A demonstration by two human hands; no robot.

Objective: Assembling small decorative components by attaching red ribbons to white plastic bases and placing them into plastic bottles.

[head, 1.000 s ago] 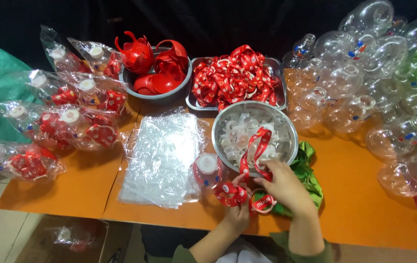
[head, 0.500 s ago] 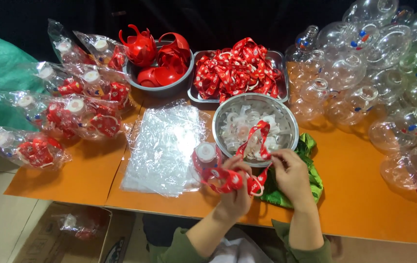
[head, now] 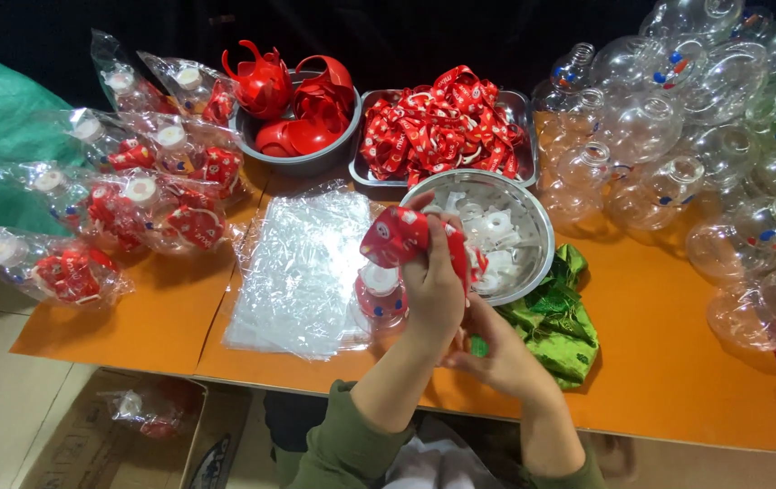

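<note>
Head view of a packing bench (head: 660, 362) covered in orange. The left hand (head: 433, 290) is raised, its fingers (head: 438, 244) clenched around a bunched red printed ribbon (head: 394, 237), held just above a small clear bottle with a white cap (head: 380, 292) that stands on the bench beside a stack of clear plastic bags (head: 302, 272). The right hand (head: 501, 362) lies low beneath it, near a green cloth (head: 555, 326); whether its fingers grip anything cannot be told. Behind stands a steel bowl of white caps (head: 496, 235), a tray of red ribbons (head: 442, 131) and a bowl of red plastic shells (head: 293, 104). Judged risk: the raised forearm could tip the bottle, or the ribbon could slip loose if the grip slackens. Compared with half a second earlier, the ribbon has been gathered from a loose loop over the bowl's rim into a tight wad, and the left hand has risen.
</note>
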